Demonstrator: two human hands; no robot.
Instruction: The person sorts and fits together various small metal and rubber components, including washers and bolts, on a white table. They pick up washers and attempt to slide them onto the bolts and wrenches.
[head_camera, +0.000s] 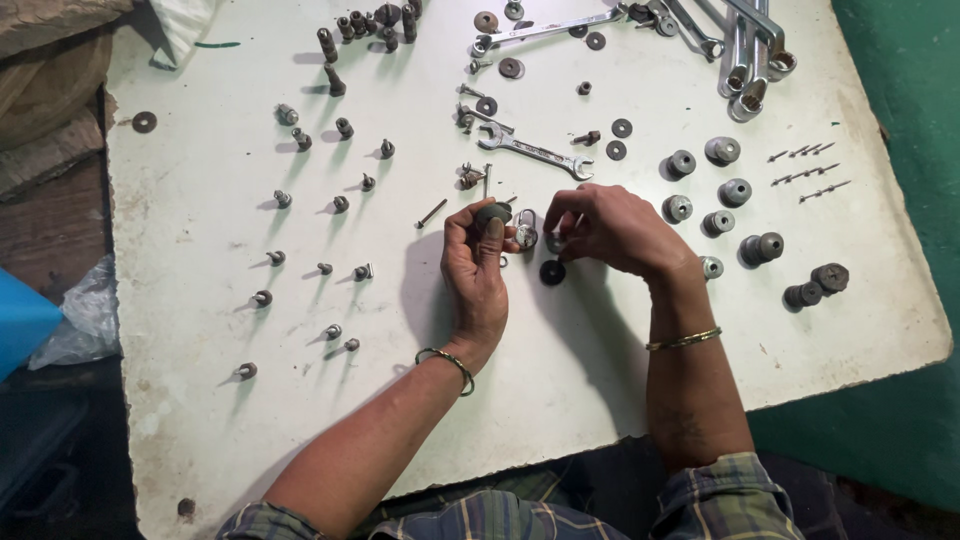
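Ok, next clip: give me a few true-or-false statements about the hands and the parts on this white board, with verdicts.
1. The left hand holds a dark round part between thumb and fingers. True.
2. The right hand grips the open-ended spanner. False: the spanner lies on the white board above the hands, untouched.
3. A small padlock sits between the two hands. True.
4. Both wrists are bare. False: each wrist wears a thin bangle.
5. The round metal bushings lie left of the hands. False: they are on the right; bolts stand on the left.
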